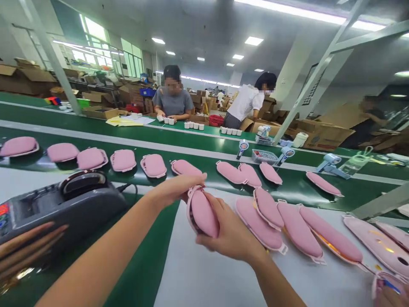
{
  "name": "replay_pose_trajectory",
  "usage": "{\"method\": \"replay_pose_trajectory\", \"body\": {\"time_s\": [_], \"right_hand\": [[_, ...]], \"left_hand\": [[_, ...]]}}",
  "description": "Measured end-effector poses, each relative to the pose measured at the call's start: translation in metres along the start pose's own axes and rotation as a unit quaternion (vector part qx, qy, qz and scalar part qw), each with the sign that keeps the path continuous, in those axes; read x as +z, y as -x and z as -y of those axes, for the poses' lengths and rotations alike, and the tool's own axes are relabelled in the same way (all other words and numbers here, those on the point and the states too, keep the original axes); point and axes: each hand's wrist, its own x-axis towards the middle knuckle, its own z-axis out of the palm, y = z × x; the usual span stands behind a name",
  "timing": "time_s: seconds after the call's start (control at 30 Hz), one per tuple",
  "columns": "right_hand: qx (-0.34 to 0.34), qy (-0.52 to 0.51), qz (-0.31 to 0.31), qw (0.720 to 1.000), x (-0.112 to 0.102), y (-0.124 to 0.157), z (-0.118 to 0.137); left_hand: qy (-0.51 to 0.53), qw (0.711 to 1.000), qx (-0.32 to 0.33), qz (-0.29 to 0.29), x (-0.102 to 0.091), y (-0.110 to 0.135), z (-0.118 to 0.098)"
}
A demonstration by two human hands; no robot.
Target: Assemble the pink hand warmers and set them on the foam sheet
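Observation:
Both my hands hold one pink padded oval piece (204,213) with a pale plastic rim, tilted upright above the white sheet. My right hand (228,226) wraps its right side and lower end, thumb below and fingers along the padded face. At its upper end, my left hand (175,187) is closed on the rim, with most fingers hidden behind. A dark gap shows along the left rim. Right of my hands lie several similar pink pieces (298,230), some overlapping.
A row of pink pieces (123,160) lies along the green belt (198,149). A dark grey machine (64,204) stands left. Blue handheld fans (332,162) and a clear tub (265,156) sit beyond. Other people's hands (393,294) show at lower right and lower left.

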Motion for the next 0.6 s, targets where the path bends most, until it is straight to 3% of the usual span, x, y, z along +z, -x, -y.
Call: {"method": "replay_pose_trajectory", "body": {"time_s": [0.07,0.17,0.27,0.33,0.4,0.5,0.6], "right_hand": [[0.022,-0.126,0.011,0.992,0.017,0.021,0.014],[0.046,-0.301,0.036,0.952,0.040,0.041,0.019],[0.090,-0.389,0.053,0.915,0.059,0.050,0.003],[0.164,-0.382,0.015,0.910,0.067,0.054,-0.012],[0.218,-0.314,-0.059,0.922,0.073,0.059,-0.025],[0.242,-0.180,-0.150,0.942,0.080,0.065,-0.033],[0.258,-0.092,-0.193,0.942,0.084,0.072,-0.035]], "left_hand": [[0.100,0.994,0.017,0.045,0.015,0.025,0.030],[0.254,0.958,0.062,0.114,0.040,0.050,0.074],[0.356,0.932,0.035,0.064,0.057,0.059,0.105],[0.413,0.910,-0.010,0.032,0.061,0.061,0.116],[0.453,0.889,-0.059,0.021,0.061,0.061,0.122],[0.478,0.872,-0.107,-0.019,0.060,0.063,0.125],[0.479,0.871,-0.105,-0.040,0.061,0.065,0.124]]}}
